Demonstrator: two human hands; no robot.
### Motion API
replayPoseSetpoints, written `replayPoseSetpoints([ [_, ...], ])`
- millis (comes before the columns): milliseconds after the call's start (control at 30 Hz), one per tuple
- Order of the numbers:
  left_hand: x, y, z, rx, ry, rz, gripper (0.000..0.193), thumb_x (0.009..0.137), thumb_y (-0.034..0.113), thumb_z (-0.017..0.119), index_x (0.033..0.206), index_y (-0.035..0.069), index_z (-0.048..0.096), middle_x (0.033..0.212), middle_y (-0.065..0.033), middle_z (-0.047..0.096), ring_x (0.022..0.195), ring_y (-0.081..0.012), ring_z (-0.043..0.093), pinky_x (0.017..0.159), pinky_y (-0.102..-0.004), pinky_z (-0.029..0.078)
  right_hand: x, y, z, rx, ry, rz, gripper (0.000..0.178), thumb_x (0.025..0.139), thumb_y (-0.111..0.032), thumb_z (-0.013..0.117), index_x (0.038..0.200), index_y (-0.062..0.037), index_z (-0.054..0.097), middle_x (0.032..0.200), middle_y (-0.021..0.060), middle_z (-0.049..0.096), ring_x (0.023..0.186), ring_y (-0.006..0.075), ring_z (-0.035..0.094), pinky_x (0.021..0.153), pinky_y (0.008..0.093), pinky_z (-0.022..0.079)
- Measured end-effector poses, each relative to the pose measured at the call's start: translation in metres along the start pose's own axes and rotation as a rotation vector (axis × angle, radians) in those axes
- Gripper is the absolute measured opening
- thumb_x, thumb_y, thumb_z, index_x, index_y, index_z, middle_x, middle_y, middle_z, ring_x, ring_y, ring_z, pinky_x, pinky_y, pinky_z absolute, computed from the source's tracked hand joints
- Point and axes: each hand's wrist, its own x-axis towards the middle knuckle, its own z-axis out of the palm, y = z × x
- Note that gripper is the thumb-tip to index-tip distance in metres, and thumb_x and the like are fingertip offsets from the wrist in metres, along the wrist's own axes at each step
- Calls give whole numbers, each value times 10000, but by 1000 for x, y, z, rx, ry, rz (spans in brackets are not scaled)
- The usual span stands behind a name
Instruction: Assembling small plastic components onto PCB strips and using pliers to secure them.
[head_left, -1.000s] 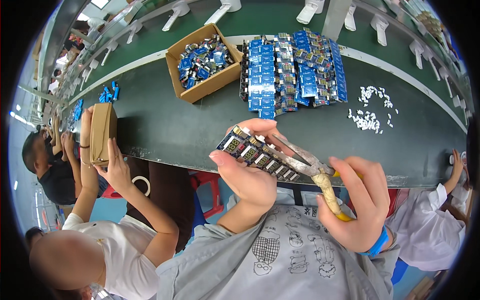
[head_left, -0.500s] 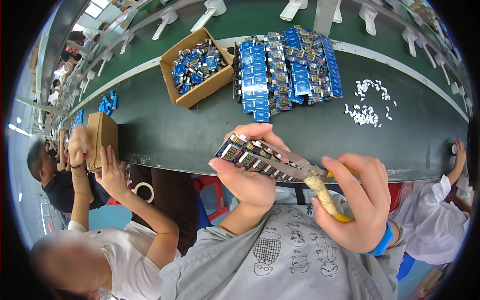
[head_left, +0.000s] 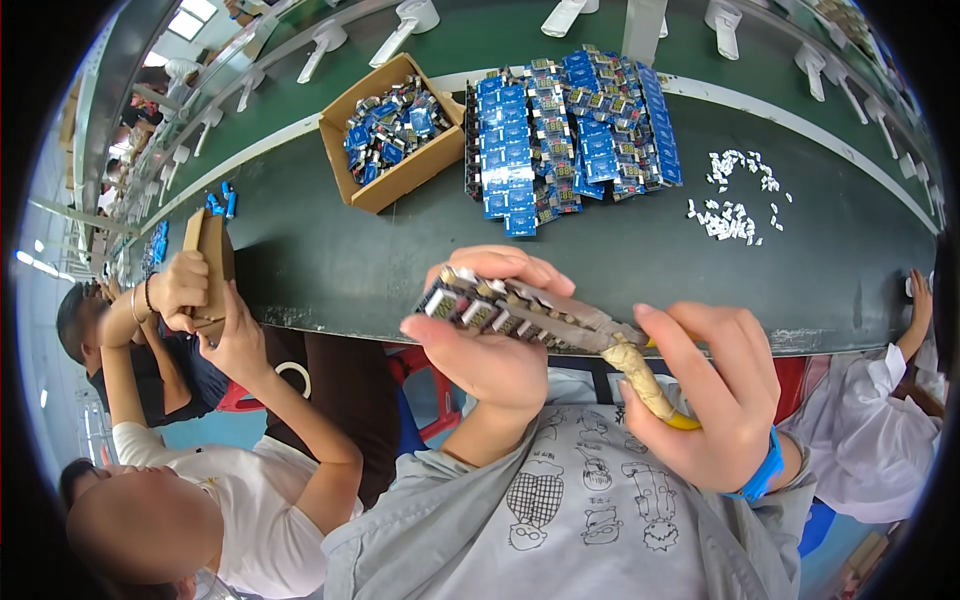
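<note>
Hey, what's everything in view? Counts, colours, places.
Workbench: one, dark green, middle.
Carton: one, brown, left of centre.
Loose boards: many, mostly blue, in carton.
Board strips: several, mostly blue, beside carton.
Small pieces: many, white, right.
Cylinders: several, blue, far left.
Smaller box: one, brown, left.
People: several, white or dark clothes, sides.
Fixtures: several, white, back.
Held strip: one, dark and white, centre.
Pliers: one, yellow handles, at held strip.
Wristband: one, blue, right wrist.
Left grip: one, around held strip.
Right grip: one, on pliers.

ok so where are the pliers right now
In the head view, right of centre: the pliers are in the person's right hand, their jaws at the strip of circuit boards held in the left hand.
</note>
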Motion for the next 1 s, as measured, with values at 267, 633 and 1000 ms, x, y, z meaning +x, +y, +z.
replayPoseSetpoints([
  [267, 3, 12, 7, -47, 64, -153, 728, 851, 656, 110, 853, 30, 483, 778, -147, 575, 695, -306, 612, 545, -358, 503, -5, -5, -2, -61, -20, 72, 519, 518, -47, 679, 1024, 22, 586, 905, 134, 539, 756, 271, 519, 660, 349, 412],
  [633, 4, 9, 3, -106, -89, -72, 690, 840, 669, 137, 934, 45, 415, 706, -235, 594, 686, -376, 604, 678, -491, 499, -3, 5, -1, 2, -67, 22, 486, 526, -31, 667, 1004, 18, 599, 868, 122, 538, 700, 253, 510, 579, 317, 412],
  [1000, 15, 15, 3, -133, 22, -154, 701, 846, 663, 83, 919, 67, 446, 685, -220, 608, 708, -381, 609, 669, -450, 489, -4, 1, -4, -11, -46, 77, 511, 515, -24, 673, 1018, 19, 602, 871, 124, 540, 720, 256, 515, 619, 331, 416],
])
